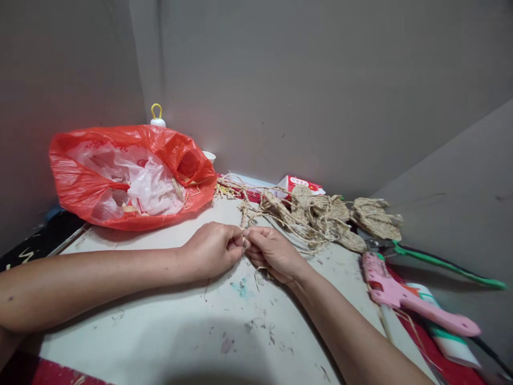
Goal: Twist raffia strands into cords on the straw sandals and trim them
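My left hand (216, 250) and my right hand (271, 251) meet over the middle of the white board (160, 331). Both have thumb and fingers pinched together around a thin braided straw cord (244, 211), whose upper part shows just beyond the fingertips. The stretch between the fingers is mostly hidden. Past my right hand lies a heap of coiled braided straw pieces (312, 211), with loose strands trailing towards the cord.
A red plastic bag (192, 208) with crumpled white plastic inside stands at the left. On the right lie a pink glue gun (401, 297), green-handled pliers (449, 263) and a white-and-green tube (452, 342). A red-and-white box (306, 185) rests against the grey wall (320, 96).
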Motion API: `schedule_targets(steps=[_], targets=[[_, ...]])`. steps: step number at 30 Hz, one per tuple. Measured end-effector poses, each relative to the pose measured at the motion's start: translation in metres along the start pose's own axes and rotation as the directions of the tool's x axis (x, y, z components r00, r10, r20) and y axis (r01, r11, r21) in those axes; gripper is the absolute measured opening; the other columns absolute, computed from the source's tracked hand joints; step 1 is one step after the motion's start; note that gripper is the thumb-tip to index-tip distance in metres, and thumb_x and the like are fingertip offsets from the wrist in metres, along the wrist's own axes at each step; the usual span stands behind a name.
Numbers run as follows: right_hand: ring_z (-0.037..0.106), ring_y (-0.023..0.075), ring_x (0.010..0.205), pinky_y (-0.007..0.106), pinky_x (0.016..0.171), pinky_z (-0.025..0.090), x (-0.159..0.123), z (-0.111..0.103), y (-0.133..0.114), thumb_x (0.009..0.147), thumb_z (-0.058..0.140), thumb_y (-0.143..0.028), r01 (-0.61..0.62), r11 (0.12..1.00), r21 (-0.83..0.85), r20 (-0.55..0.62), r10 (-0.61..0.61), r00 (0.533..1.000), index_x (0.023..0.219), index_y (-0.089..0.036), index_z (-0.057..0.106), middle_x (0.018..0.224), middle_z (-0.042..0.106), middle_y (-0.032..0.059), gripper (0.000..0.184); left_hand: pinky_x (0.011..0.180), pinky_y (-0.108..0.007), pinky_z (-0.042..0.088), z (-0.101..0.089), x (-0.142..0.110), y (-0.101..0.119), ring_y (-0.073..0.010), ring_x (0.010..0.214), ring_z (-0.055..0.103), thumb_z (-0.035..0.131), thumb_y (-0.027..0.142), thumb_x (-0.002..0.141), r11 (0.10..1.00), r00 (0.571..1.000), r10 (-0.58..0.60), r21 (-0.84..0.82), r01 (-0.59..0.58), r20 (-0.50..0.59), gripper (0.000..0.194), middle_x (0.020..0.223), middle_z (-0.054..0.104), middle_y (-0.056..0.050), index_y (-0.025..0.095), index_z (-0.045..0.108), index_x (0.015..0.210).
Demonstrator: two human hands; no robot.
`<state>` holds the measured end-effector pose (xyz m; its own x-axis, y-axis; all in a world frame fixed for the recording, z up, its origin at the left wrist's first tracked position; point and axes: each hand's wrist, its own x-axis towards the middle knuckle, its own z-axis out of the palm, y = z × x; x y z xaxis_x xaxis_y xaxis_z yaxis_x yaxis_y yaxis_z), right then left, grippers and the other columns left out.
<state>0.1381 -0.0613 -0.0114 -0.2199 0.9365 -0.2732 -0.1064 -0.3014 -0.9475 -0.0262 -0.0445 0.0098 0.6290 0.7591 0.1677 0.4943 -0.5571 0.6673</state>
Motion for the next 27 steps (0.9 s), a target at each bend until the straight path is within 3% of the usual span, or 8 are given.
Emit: schedule_targets(steps=[6,11,13,16,19,22,27], targets=[[0.017,0.0016,0.033,0.017,0.034,0.012,0.0,0.001,0.001,0.073,0.064,-0.043,-0.012,1.0,0.01,-0.005,0.012,1.0,0.055,-0.017,0.045,0.039,0.029,-0.011,0.037,0.052,-0.022,0.027,0.005,-0.002,-0.006,-0.0095,0.054,0.044,0.058,0.022,0.073,0.989,0.994,0.1,0.112,-0.095,-0.038,0.008,0.06,0.056,0.003,0.017,0.058,0.068],[0.017,0.0016,0.033,0.017,0.034,0.01,0.001,0.0,0.003,0.072,0.065,-0.041,-0.005,0.999,0.044,0.01,0.005,1.0,0.054,-0.018,0.044,0.04,0.03,-0.0111,0.036,0.058,-0.024,0.032,0.013,-0.004,-0.007,-0.0122,0.062,0.049,0.05,0.019,0.079,0.968,0.982,0.175,0.196,-0.157,-0.076,0.012,0.07,0.062,-0.002,0.016,0.061,0.074],[0.017,0.0018,0.032,0.017,0.034,0.01,0.001,-0.001,0.003,0.072,0.065,-0.039,-0.002,0.999,0.05,0.009,0.002,1.0,0.055,-0.018,0.044,0.04,0.03,-0.0111,0.035,0.06,-0.024,0.034,0.013,-0.004,-0.006,-0.0118,0.062,0.049,0.048,0.016,0.079,0.983,0.984,0.159,0.108,-0.15,-0.082,0.015,0.069,0.062,-0.002,0.016,0.06,0.071],[0.017,0.0022,0.032,0.018,0.034,0.011,0.001,0.0,0.003,0.073,0.064,-0.038,0.007,0.999,0.042,0.0,-0.007,1.0,0.054,-0.018,0.044,0.039,0.029,-0.011,0.034,0.058,-0.023,0.037,0.009,-0.001,-0.003,-0.01,0.058,0.049,0.048,0.017,0.08,0.967,0.998,0.035,-0.251,-0.046,-0.048,0.018,0.062,0.059,0.0,0.015,0.059,0.066],[0.017,0.0025,0.033,0.018,0.034,0.011,0.001,0.002,0.002,0.074,0.063,-0.04,0.014,1.0,0.022,-0.011,-0.014,1.0,0.055,-0.018,0.046,0.039,0.029,-0.0111,0.033,0.051,-0.021,0.037,0.002,0.004,-0.003,-0.0083,0.048,0.047,0.054,0.024,0.079,0.776,0.982,-0.168,-0.604,0.184,0.083,0.015,0.053,0.054,0.003,0.014,0.059,0.069],[0.016,0.0026,0.033,0.018,0.034,0.01,0.001,0.002,0.003,0.075,0.063,-0.04,0.016,1.0,0.018,-0.02,-0.015,1.0,0.057,-0.017,0.048,0.039,0.028,-0.0112,0.032,0.048,-0.02,0.034,-0.005,0.009,-0.005,-0.0058,0.045,0.042,0.065,0.024,0.07,0.635,0.947,-0.291,-0.713,0.299,0.137,0.013,0.052,0.054,0.004,0.013,0.06,0.068],[0.016,0.0029,0.034,0.019,0.034,0.01,0.0,0.001,0.004,0.077,0.062,-0.041,0.024,1.0,0.01,-0.01,-0.023,1.0,0.058,-0.017,0.05,0.04,0.027,-0.0112,0.033,0.052,-0.019,0.034,-0.006,0.011,-0.007,-0.0061,0.052,0.047,0.07,0.019,0.064,0.576,0.931,-0.329,-0.748,0.33,0.157,0.013,0.06,0.06,0.002,0.012,0.06,0.066]])
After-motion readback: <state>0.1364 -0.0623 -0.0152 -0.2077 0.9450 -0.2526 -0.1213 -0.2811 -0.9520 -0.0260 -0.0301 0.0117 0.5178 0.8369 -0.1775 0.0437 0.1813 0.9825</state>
